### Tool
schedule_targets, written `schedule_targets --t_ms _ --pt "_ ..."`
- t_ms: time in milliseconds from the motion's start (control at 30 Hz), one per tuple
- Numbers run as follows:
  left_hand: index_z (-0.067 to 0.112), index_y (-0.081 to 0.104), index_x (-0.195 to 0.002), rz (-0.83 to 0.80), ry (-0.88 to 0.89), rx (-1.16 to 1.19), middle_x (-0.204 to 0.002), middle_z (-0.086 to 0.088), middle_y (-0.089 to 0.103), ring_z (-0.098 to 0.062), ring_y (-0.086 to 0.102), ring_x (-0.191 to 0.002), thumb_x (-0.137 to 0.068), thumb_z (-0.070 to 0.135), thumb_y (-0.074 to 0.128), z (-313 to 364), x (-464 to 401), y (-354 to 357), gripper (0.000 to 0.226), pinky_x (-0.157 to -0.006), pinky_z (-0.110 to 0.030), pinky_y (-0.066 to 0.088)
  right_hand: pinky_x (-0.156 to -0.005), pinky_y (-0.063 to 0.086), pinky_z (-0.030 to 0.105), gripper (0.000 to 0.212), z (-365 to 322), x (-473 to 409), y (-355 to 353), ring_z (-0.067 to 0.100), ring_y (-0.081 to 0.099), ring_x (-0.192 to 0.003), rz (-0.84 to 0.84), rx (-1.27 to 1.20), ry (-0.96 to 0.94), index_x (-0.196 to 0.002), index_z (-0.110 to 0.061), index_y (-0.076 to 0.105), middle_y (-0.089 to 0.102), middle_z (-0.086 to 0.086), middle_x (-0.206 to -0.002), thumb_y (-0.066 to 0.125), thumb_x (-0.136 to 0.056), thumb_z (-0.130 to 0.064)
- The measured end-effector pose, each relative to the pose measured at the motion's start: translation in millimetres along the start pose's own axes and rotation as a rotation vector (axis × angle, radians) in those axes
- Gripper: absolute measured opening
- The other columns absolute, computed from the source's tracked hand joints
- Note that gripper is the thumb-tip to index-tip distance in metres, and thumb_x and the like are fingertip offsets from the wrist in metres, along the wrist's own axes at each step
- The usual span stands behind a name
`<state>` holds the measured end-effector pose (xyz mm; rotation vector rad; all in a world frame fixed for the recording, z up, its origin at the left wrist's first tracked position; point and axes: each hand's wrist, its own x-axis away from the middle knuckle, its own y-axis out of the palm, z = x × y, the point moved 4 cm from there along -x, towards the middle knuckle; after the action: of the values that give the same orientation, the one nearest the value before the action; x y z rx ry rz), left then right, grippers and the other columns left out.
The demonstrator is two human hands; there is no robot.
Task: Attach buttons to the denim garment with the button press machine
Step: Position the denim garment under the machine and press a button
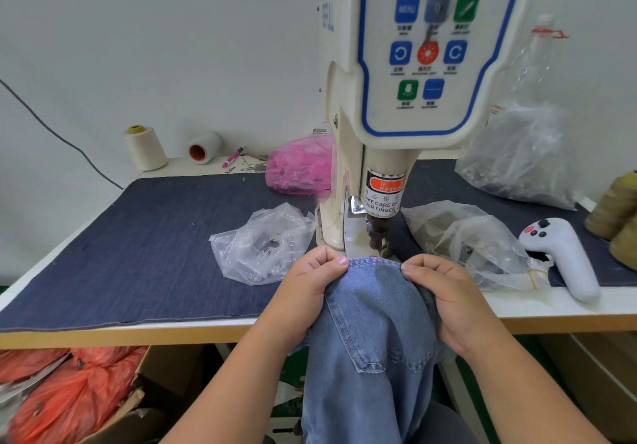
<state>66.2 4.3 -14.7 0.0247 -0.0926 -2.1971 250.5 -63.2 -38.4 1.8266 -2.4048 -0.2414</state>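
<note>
Two hands hold the jeans [372, 323] at the lower middle of the frame. Our left hand [306, 292] pinches the stitched top edge with curled fingers, and our right hand [448, 300] pinches the same edge just beside it, so each grip is pressed together on the cloth. The edge lies under the head of the button press [379, 181], where a small red light dot [375, 257] falls on the denim. On the desk [568, 309] we see clear plastic bags [262, 243] to both sides of the machine, a pink bag [300, 164] behind, and a white controller [565, 254] at the right.
</note>
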Motion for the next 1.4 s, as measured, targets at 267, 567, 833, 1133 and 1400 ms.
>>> schedule_targets --t_ms 267,567,833,1133,1400 --pt "0.018 0.057 -0.076 0.000 0.004 -0.033 -0.081 -0.007 0.056 -0.019 0.049 -0.078 -0.084 0.036 0.058 -1 0 0 0.019 -0.078 -0.036 0.041 -0.060 0.050 0.023 0.024 1 0 -1 0.010 0.065 -0.069 0.003 0.023 0.005 -0.073 -0.016 0.073 0.069 0.002 -0.072 0.073 -0.066 -0.040" --pt "0.017 0.058 -0.080 0.001 -0.008 -0.034 -0.083 -0.008 0.057 -0.020 0.051 -0.080 -0.083 0.037 0.058 -3 -2 -1 0.020 -0.079 -0.037 0.042 -0.060 0.051 0.023 0.024 0 0 -1 0.010 0.066 -0.069 0.004 0.020 0.015 -0.072 -0.017 0.073 0.070 0.001 -0.072 0.073 -0.066 -0.040" --pt "0.016 0.058 -0.080 0.007 -0.012 -0.009 -0.084 -0.011 0.056 -0.023 0.050 -0.082 -0.083 0.036 0.058 -3 -2 0 0.020 -0.080 -0.040 0.041 -0.057 0.050 0.021 0.017 -2 2 2 0.009 0.064 -0.066 0.017 0.012 0.008 -0.069 -0.017 0.072 0.068 0.002 -0.069 0.072 -0.069 -0.034" --pt "0.019 0.058 -0.075 0.006 -0.020 -0.003 -0.081 -0.009 0.057 -0.021 0.049 -0.079 -0.083 0.035 0.057 -4 -2 0 0.018 -0.079 -0.037 0.040 -0.055 0.050 0.020 0.014 -7 4 6 0.009 0.063 -0.062 0.018 -0.020 0.006 -0.064 -0.017 0.072 0.067 0.002 -0.065 0.066 -0.076 -0.022" --pt "0.017 0.057 -0.077 0.003 -0.019 -0.002 -0.081 -0.009 0.054 -0.022 0.047 -0.080 -0.083 0.035 0.057 -4 -4 -1 0.019 -0.080 -0.038 0.038 -0.055 0.050 0.021 0.029 -9 5 7 0.010 0.064 -0.064 0.010 -0.016 -0.009 -0.065 -0.017 0.072 0.068 0.003 -0.067 0.060 -0.090 -0.010"
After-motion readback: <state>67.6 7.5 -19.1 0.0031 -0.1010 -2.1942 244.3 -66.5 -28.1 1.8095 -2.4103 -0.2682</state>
